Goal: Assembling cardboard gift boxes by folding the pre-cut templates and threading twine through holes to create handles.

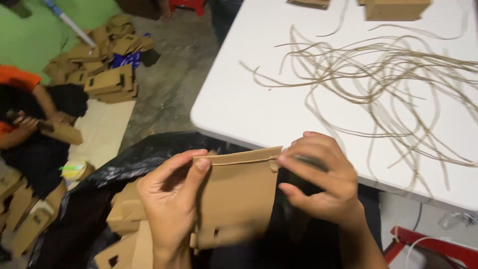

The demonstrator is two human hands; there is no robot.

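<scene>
1. Head view, lower centre of the frame: a flat brown cardboard piece is held upright between both hands. It is matte and smooth, with a straight top edge and cut-out tabs along its blurred bottom edge.
2. A thin tan string runs along the top edge of the piece and ends in a small knot at its upper right corner.
3. The left hand has its grip clamped on the left edge of the cardboard piece, thumb on the front face.
4. The right hand has its grip pinched together at the upper right corner of the piece, right by the knot.
5. Below the hands, lower left: a glossy, crinkled black plastic bag holds more folded cardboard pieces.
6. Right half of the frame: a smooth white counter with a rounded corner carries a loose tangle of tan paper cords.
7. Upper right edge: cardboard boxes stand on the counter.
8. Upper left: a heap of brown cardboard boxes lies on the grey concrete floor.
9. Left edge: another person in an orange sleeve sits holding a cardboard piece.
</scene>
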